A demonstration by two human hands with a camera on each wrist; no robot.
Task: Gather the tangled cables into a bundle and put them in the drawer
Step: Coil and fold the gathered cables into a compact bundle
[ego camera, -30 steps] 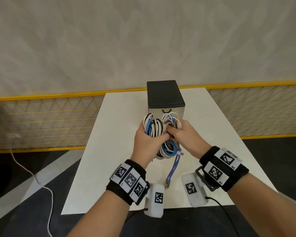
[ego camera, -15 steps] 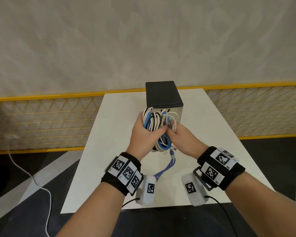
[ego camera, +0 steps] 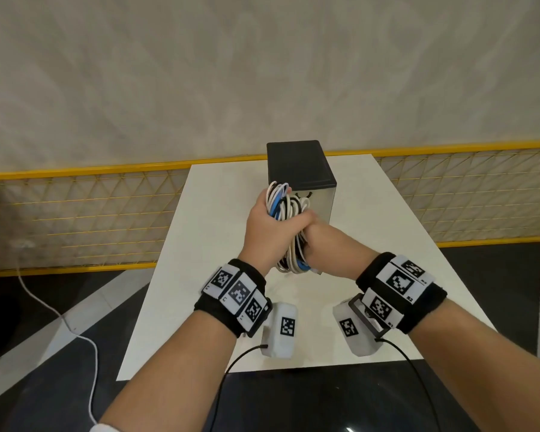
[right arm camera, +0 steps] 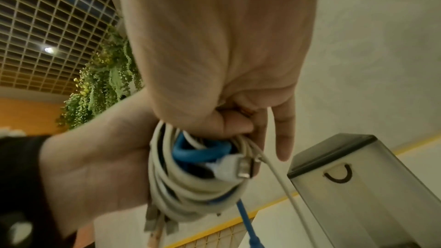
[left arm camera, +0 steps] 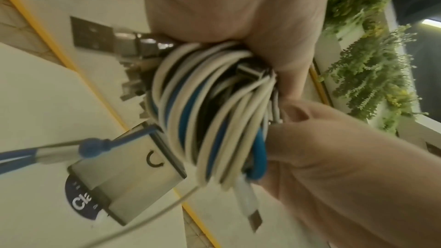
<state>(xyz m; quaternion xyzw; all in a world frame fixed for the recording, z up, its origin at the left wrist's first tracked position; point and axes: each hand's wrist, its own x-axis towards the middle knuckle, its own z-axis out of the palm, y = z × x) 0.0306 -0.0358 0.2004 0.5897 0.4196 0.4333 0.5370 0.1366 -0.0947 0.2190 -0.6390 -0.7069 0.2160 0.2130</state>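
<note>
Before the drawer box [ego camera: 300,165], both hands grasping the cable bundle [ego camera: 289,210], blue tail now gathered up

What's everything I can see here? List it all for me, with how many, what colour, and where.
cable bundle: one coil of several cables, white, blue and black, held above the table in front of the drawer box
drawer box: one, black top with a pale front and a curved handle mark, drawer closed, at the far middle of the table
table: one, white, centre of the view
mesh fence: yellow, running behind the table on both sides
floor cable: one, white, on the dark floor at left
hanging plants: green, seen in the wrist views
left hand: grips the bundle from the left
right hand: holds the bundle's right side
wrist bands: two, black with white marker tags
</note>
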